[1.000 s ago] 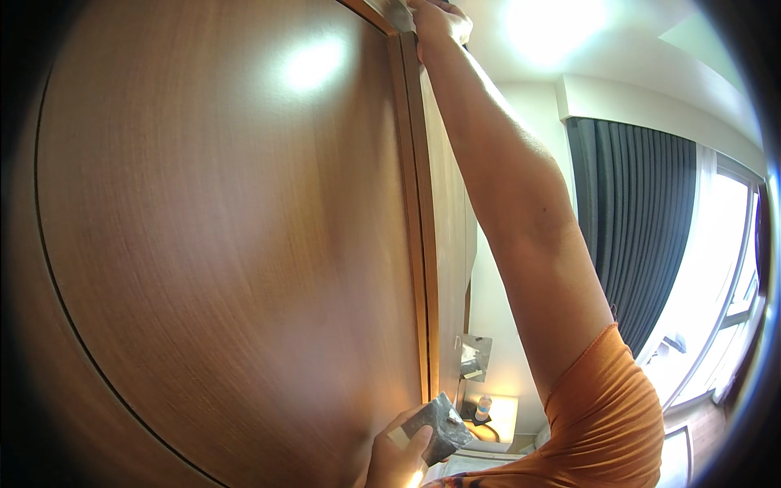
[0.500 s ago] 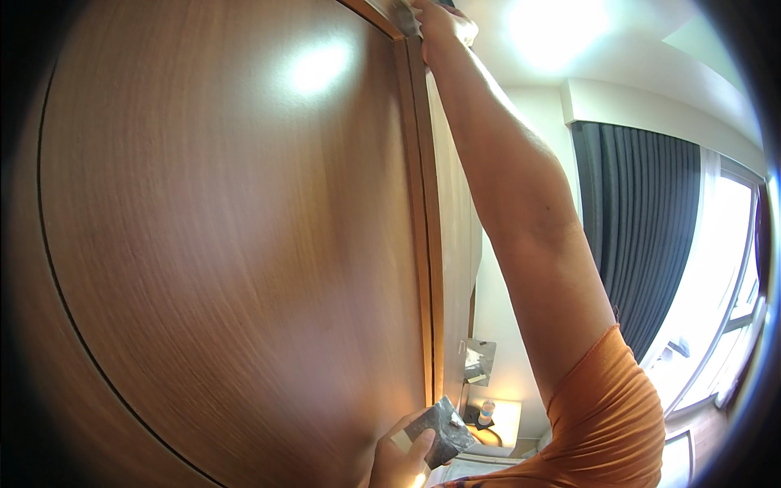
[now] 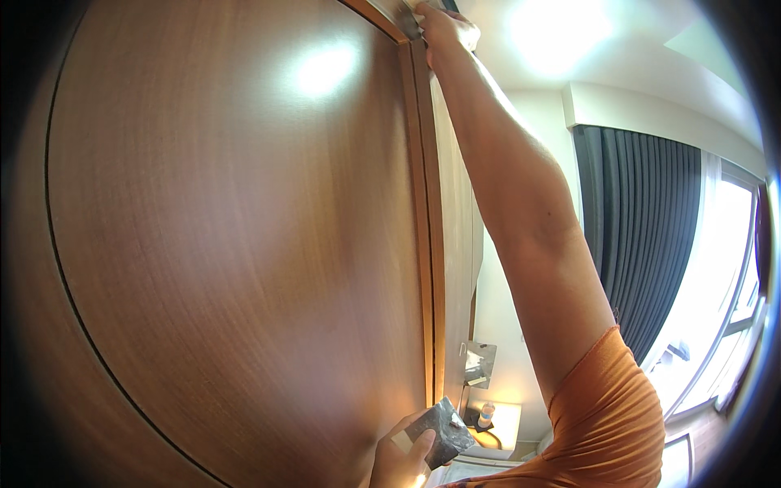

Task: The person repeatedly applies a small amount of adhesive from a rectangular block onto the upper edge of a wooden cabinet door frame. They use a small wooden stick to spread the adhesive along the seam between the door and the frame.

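My right hand reaches high up to the upper corner of a brown wood-grain wardrobe panel. Its fingers are closed round a flat, grey, blade-like tool, held against the strip above the wooden trim; part of the tool is hidden or cut off by the frame's top edge. Low in the view, my left hand grips a dark grey rectangular plate with pale smears on it, thumb across its face. That plate is close to the lower end of the panel's edge.
Dark pleated curtains and a bright window are at the right. Beyond my left hand stands a lit bedside shelf with a bottle. A grey smeared rectangle shows above it. A ceiling light glares overhead.
My right hand and its tool have shifted slightly, with the hand a little lower and further right in view. My left hand still grips the plate in nearly the same place.
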Motion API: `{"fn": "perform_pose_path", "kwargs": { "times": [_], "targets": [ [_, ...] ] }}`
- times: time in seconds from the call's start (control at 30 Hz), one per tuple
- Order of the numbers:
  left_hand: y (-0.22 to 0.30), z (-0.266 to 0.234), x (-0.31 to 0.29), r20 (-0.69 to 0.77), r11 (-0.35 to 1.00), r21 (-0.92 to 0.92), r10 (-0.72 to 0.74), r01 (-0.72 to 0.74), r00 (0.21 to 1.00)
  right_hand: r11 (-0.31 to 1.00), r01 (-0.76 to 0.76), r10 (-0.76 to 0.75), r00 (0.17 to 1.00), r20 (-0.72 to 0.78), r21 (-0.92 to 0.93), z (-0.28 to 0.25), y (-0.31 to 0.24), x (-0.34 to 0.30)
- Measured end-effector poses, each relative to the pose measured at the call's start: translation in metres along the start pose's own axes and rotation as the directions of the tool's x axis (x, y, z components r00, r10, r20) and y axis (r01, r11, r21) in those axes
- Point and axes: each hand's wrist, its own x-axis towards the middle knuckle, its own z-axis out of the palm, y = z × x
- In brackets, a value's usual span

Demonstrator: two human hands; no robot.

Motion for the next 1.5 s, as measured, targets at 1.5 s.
{"fn": "perform_pose_path", "kwargs": {
  "times": [1.5],
  "targets": [
    [0.008,0.003,-0.032,-0.089,0.968,-0.186,0.156,-0.170,0.984,0.865,0.263,0.367,0.248,0.897,-0.427,-0.232,-0.099,-0.271]
  ]
}}
